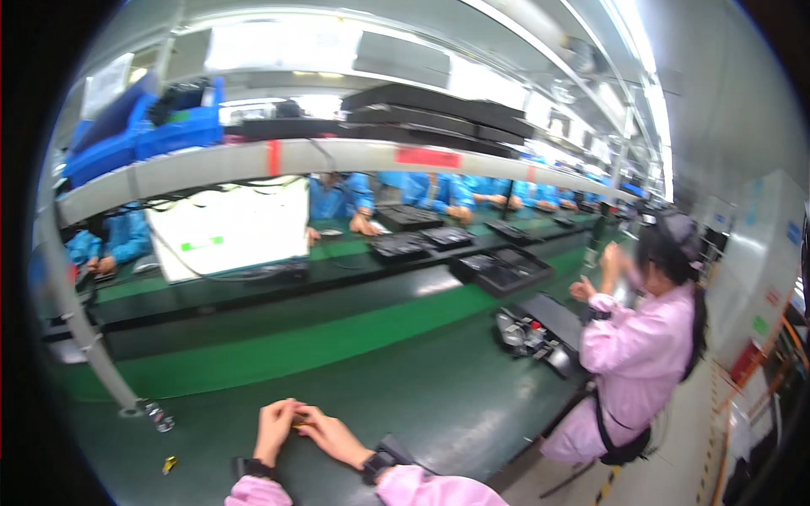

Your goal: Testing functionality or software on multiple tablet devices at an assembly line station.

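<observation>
My left hand (274,428) and my right hand (332,436) meet over the near edge of the dark green workbench (439,413), fingertips pressed together. A small yellow piece (299,424) shows between them; its exact kind is too small and blurred to tell. Both hands are closed around it. Dark bands circle both wrists below pink sleeves. To the left on the bench lies another small yellow piece (170,465). Beyond it, by the foot of a grey post, is a small clear, shiny object (159,417). A dark object (396,447) sits partly behind my right wrist.
A bright green strip (278,354) runs along the bench. At right, a person in pink (645,329) stands beside a black tray (553,320) and a bin of parts (530,336). Black trays (504,270) line the far side, where people in blue work. Blue bins (177,118) rest on an overhead rail.
</observation>
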`<action>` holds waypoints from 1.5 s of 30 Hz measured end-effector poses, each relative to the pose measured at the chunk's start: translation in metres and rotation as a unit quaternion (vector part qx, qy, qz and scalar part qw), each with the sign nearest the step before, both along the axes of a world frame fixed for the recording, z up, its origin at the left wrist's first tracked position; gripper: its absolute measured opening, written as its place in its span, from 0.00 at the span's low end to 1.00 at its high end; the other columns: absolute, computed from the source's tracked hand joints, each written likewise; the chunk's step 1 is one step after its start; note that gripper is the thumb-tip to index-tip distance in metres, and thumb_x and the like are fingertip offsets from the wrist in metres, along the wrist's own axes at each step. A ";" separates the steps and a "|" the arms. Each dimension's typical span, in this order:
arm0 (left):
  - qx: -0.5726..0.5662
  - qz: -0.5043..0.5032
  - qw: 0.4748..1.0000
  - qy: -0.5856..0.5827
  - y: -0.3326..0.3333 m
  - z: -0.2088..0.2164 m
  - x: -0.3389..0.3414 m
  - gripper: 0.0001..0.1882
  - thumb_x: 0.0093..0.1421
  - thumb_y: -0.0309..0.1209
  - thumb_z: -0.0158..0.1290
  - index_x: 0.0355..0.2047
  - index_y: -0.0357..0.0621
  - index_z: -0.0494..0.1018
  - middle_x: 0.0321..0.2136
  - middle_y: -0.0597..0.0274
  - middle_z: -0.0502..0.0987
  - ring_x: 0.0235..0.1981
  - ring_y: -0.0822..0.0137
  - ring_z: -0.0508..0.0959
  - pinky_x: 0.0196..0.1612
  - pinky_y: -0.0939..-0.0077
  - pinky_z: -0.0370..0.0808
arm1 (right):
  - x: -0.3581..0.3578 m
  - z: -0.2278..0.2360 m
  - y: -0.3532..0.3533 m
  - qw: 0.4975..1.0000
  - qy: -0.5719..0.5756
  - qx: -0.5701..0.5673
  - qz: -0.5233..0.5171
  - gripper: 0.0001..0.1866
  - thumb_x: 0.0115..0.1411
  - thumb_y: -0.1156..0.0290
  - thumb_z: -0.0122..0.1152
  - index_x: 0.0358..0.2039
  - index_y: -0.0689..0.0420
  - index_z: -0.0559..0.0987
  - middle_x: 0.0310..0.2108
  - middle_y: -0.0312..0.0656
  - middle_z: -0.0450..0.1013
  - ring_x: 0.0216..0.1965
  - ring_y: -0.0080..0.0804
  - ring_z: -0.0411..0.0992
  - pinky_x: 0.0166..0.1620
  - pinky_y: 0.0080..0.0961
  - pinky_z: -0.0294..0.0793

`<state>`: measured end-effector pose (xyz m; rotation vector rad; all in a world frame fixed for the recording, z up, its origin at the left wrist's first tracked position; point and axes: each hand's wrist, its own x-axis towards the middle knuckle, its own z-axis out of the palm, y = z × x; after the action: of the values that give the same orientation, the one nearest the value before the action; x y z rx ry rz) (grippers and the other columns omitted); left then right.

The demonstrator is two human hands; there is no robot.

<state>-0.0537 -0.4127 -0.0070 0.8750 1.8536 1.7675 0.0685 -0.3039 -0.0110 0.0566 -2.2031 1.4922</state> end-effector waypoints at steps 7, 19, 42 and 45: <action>0.031 0.023 0.997 0.062 0.005 -0.011 0.003 0.08 0.59 0.27 0.55 0.31 0.32 0.77 0.25 0.62 0.79 0.26 0.76 0.77 0.30 0.84 0.74 | -0.006 -0.011 0.003 0.999 -0.021 0.041 -0.029 0.22 0.63 0.72 0.50 0.56 0.59 0.58 0.32 0.49 0.76 0.36 0.48 0.75 0.39 0.36 0.72; -0.036 0.079 0.961 0.261 0.003 -0.004 0.012 0.09 0.57 0.33 0.57 0.30 0.39 0.76 0.12 0.59 0.72 0.12 0.71 0.70 0.19 0.76 0.64 | -0.002 -0.006 0.001 0.998 -0.044 0.035 -0.034 0.22 0.63 0.71 0.51 0.55 0.61 0.58 0.32 0.48 0.77 0.35 0.45 0.77 0.38 0.33 0.75; -0.017 0.069 0.947 0.313 0.001 0.003 0.017 0.09 0.63 0.30 0.49 0.30 0.36 0.74 0.16 0.58 0.75 0.16 0.69 0.75 0.20 0.75 0.69 | 0.004 0.003 0.000 0.988 -0.019 0.007 -0.150 0.10 0.62 0.69 0.55 0.40 0.61 0.73 0.30 0.44 0.79 0.33 0.37 0.79 0.34 0.29 0.75; -0.031 0.069 0.944 0.322 0.000 0.003 0.016 0.09 0.63 0.30 0.50 0.31 0.36 0.74 0.16 0.56 0.75 0.16 0.67 0.75 0.21 0.74 0.69 | 0.003 0.005 -0.001 0.989 -0.030 0.001 -0.143 0.09 0.63 0.68 0.55 0.38 0.61 0.74 0.29 0.45 0.79 0.31 0.37 0.79 0.33 0.29 0.74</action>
<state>-0.0375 -0.4129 -0.0037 1.4586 2.4026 1.5992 0.0719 -0.3046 -0.0057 -0.2956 -2.1521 1.3463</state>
